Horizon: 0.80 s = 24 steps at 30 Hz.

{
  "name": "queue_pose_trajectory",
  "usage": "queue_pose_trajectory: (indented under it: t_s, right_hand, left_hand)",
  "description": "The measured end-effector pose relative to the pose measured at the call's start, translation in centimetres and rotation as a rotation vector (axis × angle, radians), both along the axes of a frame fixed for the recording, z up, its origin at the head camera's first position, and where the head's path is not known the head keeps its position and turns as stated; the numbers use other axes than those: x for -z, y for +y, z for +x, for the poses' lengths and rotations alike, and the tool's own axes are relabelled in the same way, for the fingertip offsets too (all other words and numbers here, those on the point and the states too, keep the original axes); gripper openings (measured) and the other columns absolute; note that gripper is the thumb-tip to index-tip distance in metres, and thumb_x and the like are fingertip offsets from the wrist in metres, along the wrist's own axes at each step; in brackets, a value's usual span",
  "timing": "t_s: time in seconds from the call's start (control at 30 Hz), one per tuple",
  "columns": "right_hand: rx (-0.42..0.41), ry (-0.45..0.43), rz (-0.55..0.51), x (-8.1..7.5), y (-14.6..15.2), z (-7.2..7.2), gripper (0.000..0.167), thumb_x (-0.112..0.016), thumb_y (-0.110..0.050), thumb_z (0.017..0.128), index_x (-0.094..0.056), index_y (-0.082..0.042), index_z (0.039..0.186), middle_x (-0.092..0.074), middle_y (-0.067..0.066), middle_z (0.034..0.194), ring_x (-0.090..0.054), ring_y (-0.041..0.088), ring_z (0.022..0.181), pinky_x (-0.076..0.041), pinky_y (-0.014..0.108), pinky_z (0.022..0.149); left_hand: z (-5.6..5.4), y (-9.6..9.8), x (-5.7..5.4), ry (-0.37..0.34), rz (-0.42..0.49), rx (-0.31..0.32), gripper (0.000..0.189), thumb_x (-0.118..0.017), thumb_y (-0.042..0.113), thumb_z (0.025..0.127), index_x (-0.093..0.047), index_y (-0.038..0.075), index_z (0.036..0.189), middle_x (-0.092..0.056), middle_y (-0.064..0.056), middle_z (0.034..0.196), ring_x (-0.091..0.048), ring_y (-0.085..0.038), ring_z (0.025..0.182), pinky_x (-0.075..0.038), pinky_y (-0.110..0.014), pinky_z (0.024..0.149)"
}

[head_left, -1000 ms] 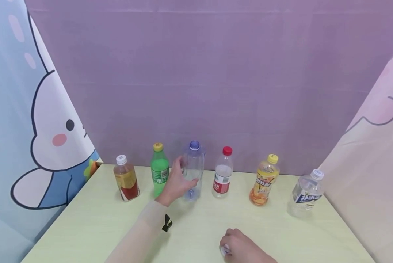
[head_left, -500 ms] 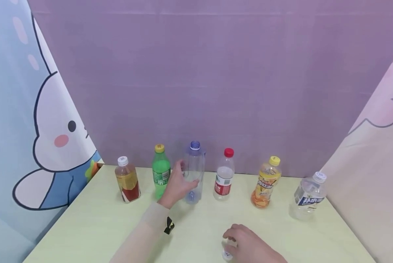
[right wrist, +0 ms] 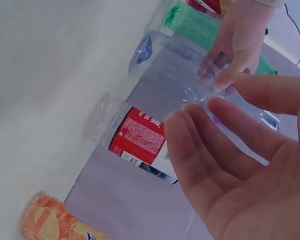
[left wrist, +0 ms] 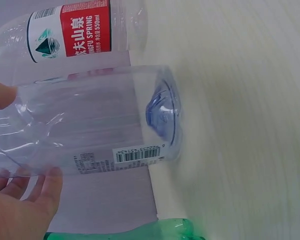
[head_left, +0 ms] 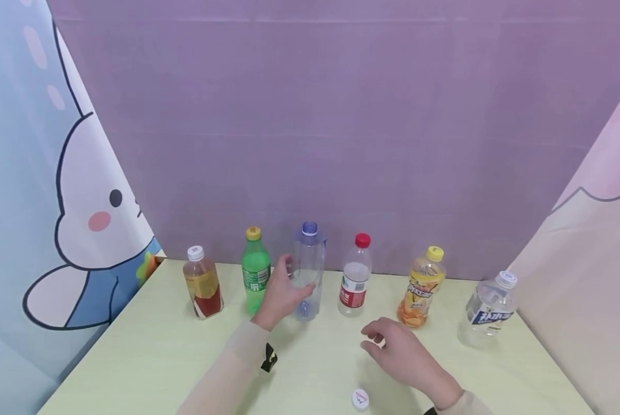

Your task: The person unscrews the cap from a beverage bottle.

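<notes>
Left hand clasped round an uncapped, clear, blue-necked plastic bottle on the pale counter; right hand, its grip apart, near a round white plastic cap.
Only the left-wrist view lets me read "SPRING" and "550ml" on the neighbouring red-capped clear plastic bottle, plus the held one's barcode.

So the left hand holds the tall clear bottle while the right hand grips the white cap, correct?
Not quite: the right hand holds nothing; the white cap lies on the table, as the head view shows. The left hand does hold the tall clear bottle.
</notes>
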State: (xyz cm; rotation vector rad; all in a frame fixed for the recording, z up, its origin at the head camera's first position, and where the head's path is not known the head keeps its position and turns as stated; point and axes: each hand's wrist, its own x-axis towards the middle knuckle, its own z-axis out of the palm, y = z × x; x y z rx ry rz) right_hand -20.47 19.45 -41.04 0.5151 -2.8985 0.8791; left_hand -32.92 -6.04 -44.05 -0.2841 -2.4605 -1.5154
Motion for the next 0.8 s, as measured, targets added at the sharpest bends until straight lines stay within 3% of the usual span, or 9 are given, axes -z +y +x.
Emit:
queue_pose_trajectory:
  t_s: [0.2,0.5,0.8]
  right_hand:
    - [0.11,0.031,-0.06,-0.6,-0.8,-0.9,0.026,-0.078,-0.013,0.089,-0.072,-0.009,0.114,-0.069,0.002,0.103,-0.063,0.019,0.094,-0.056,0.036,0.079]
    - [0.185,0.131,-0.171,-0.8,-0.8,-3.9,0.055,-0.078,-0.019,0.091,-0.056,-0.001,0.138,-0.062,0.016,0.129,-0.06,0.033,0.116,-0.055,0.047,0.092]
    - [0.295,0.021,-0.238,-1.5,-0.6,-7.5,0.074,-0.073,-0.034,0.094,-0.038,-0.003,0.152,-0.049,0.02,0.147,-0.049,0.041,0.132,-0.049,0.058,0.099]
  left_hand:
    - [0.1,0.2,0.1,0.005,0.01,0.0,0.088,-0.085,0.023,0.081,-0.034,0.002,0.149,-0.045,-0.021,0.149,-0.052,-0.039,0.131,-0.046,-0.048,0.107]
    - [0.1,0.3,0.3,0.01,0.006,-0.017,0.087,-0.086,0.025,0.08,-0.036,0.002,0.148,-0.047,-0.021,0.147,-0.054,-0.039,0.128,-0.047,-0.051,0.104]
    - [0.2,0.0,0.5,0.05,0.012,0.001,0.087,-0.086,0.025,0.08,-0.037,-0.001,0.148,-0.048,-0.022,0.146,-0.057,-0.04,0.125,-0.049,-0.051,0.102]
